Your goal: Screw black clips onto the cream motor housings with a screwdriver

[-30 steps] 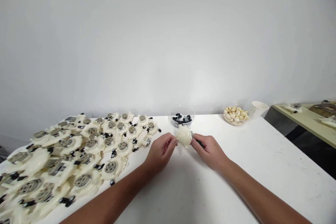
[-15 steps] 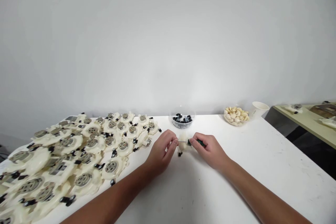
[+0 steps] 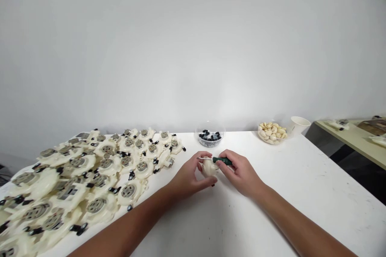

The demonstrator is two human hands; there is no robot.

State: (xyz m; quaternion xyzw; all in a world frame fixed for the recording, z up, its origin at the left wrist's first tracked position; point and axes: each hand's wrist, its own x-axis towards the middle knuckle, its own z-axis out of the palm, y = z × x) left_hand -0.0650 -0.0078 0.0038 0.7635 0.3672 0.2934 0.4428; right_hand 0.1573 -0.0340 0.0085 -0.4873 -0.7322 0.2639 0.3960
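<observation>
My left hand (image 3: 193, 174) grips a small cream plastic part (image 3: 208, 168) at the middle of the white table, thumb at its near side and fingers at its far side. A bit of black shows beneath my thumb. In my right hand (image 3: 238, 170) is a screwdriver with a dark green handle (image 3: 222, 161). Its thin metal shaft points left, over the top of the cream part, and reaches the left fingertips. Whether the tip touches anything is too small to tell.
Many cream housings with grey discs and black pegs (image 3: 128, 191) cover the table's left side. A clear bowl of small black parts (image 3: 210, 138), a bowl of cream pieces (image 3: 272, 133) and a white cup (image 3: 298, 125) stand along the back. A greenish table (image 3: 350, 136) is at right.
My left hand has opened out from a pinch at the shaft and now holds the cream part. The screwdriver handle has shifted slightly left, with more of it showing.
</observation>
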